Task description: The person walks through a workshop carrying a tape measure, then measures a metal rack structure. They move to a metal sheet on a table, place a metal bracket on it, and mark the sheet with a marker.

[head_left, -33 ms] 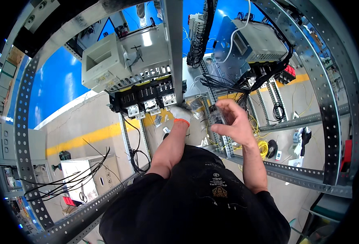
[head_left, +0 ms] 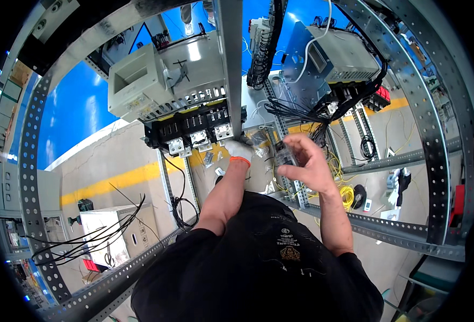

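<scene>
My left hand (head_left: 238, 149), in a white glove with an orange cuff, reaches forward to the foot of a vertical metal post (head_left: 229, 64). Its fingertips are partly hidden there, so what they hold cannot be seen. Close by on the left are the silver terminals of a large grey circuit breaker (head_left: 167, 80) with a black terminal base (head_left: 186, 130). My bare right hand (head_left: 313, 165) is closed, thumb against fingers, on a small clear plastic piece with dark parts (head_left: 286, 155). It holds this piece in the air, to the right of my left hand.
Perforated metal frame rails (head_left: 392, 228) surround me. At the back right hangs a second grey unit (head_left: 349, 53) with bundled black wires (head_left: 301, 114). Yellow cable (head_left: 347, 196) lies coiled on the floor. A white box (head_left: 116, 236) with loose black cables stands at left, near a drill (head_left: 85, 205).
My right hand and the clear plastic piece have shifted very slightly to the left. My left hand looks unmoved.
</scene>
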The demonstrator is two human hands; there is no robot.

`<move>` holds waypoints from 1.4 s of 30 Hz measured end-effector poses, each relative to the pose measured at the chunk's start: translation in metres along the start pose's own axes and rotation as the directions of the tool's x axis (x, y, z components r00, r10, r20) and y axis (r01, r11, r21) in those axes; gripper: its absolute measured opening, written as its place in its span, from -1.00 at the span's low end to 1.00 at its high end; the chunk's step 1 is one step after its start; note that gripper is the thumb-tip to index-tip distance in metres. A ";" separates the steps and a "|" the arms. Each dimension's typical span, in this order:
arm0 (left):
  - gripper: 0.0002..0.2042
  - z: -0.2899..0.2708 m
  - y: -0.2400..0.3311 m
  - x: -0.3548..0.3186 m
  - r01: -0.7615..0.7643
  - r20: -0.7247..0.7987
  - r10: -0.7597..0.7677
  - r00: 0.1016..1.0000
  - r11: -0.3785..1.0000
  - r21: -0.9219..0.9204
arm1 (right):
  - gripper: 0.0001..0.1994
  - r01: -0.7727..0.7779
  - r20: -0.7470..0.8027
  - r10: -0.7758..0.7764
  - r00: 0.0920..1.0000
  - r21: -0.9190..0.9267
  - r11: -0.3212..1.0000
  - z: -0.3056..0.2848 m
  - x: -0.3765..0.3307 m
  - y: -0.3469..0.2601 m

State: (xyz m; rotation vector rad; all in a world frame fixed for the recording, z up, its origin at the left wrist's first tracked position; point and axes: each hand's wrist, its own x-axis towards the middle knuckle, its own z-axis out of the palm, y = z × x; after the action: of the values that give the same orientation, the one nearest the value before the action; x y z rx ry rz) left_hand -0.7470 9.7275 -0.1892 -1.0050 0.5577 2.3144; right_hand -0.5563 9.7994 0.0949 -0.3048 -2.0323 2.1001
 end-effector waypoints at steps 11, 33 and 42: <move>-0.65 -0.002 -0.003 0.003 -0.041 0.033 0.040 0.999 0.999 0.033 | -0.45 -0.076 0.036 0.087 0.996 -0.232 0.970 0.002 -0.009 0.043; -0.71 -0.024 -0.006 0.015 -0.229 0.439 0.126 0.889 0.955 0.190 | -0.46 -0.238 -0.048 0.244 0.969 -0.465 0.853 0.014 0.056 0.207; -0.58 -0.012 -0.012 0.024 -0.063 0.158 0.054 0.986 0.997 0.049 | -0.44 -0.289 -0.079 0.318 0.945 -0.661 0.693 0.015 0.078 0.210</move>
State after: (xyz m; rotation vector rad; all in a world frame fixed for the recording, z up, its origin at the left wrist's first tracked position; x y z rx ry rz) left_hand -0.7467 9.7371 -0.2172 -0.7829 0.5896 2.3907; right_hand -0.6363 9.8004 -0.1149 -0.7586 -2.8737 1.4137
